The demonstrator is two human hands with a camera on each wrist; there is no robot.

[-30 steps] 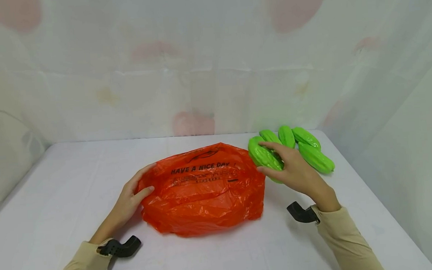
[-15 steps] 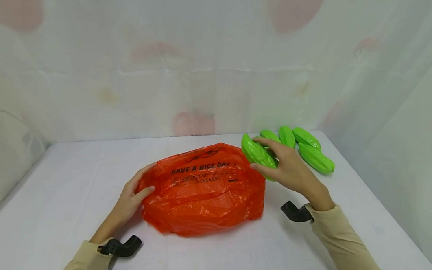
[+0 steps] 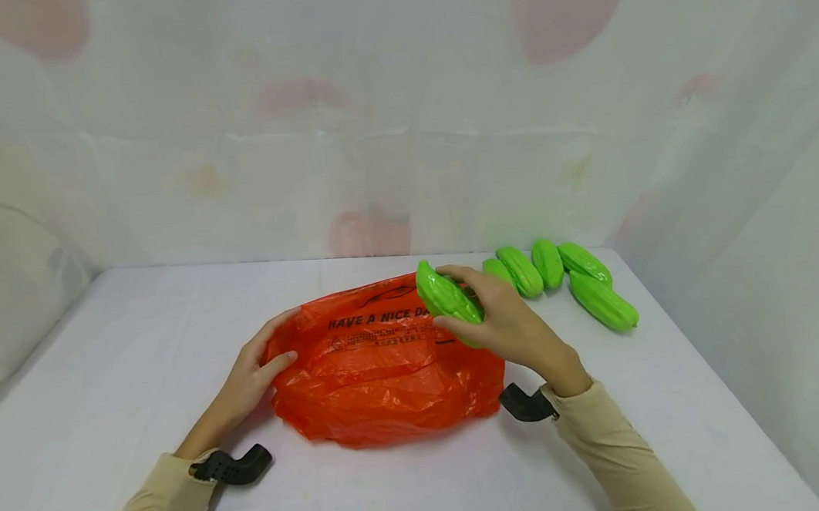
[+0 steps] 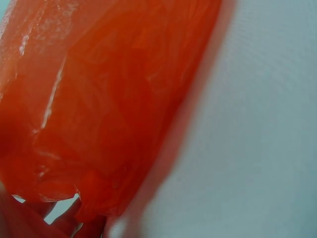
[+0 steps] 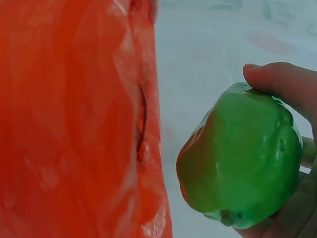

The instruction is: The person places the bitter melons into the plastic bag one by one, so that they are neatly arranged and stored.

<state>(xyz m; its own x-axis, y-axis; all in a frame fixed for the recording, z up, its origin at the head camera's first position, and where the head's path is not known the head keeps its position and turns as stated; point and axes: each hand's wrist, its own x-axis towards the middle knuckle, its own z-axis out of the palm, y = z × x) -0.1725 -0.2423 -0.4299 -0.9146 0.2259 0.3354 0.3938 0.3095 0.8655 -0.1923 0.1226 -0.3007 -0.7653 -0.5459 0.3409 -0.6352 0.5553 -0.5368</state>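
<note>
Seeing five other green gourds point(image 3: 603, 301) lying toward the far right corner of the white table point(image 3: 366, 489), before a pale patterned curtain point(image 3: 273, 178); counting four in an uneven row and one slanting nearer the right edge, partly losing the leftmost behind the right hand point(image 3: 507, 327). Noticing black wrist mounts point(image 3: 236, 467) at both beige sleeves point(image 3: 614, 445). Finding a red bag point(image 3: 374, 373) lying mid-table, and losing the end of its printed "HAVE A NICE DAY" behind the held gourd point(image 3: 446, 294). Gripping that gourd between curved thumb and fingers of the right hand, parting them only as wide as its girth, and holding it before the bag's upper right part; seeing a gap between gourd and bag in the right wrist view. Holding the bag's left side with the left hand point(image 3: 249, 376), laying the thumb on its near face, mostly hiding the other fingers. Comparing with half a second ago: carrying the gourd farther left, from the bag's right edge onto its lettering, uncovering more of the corner gourds, and keeping left hand and bag nearly in place.
</note>
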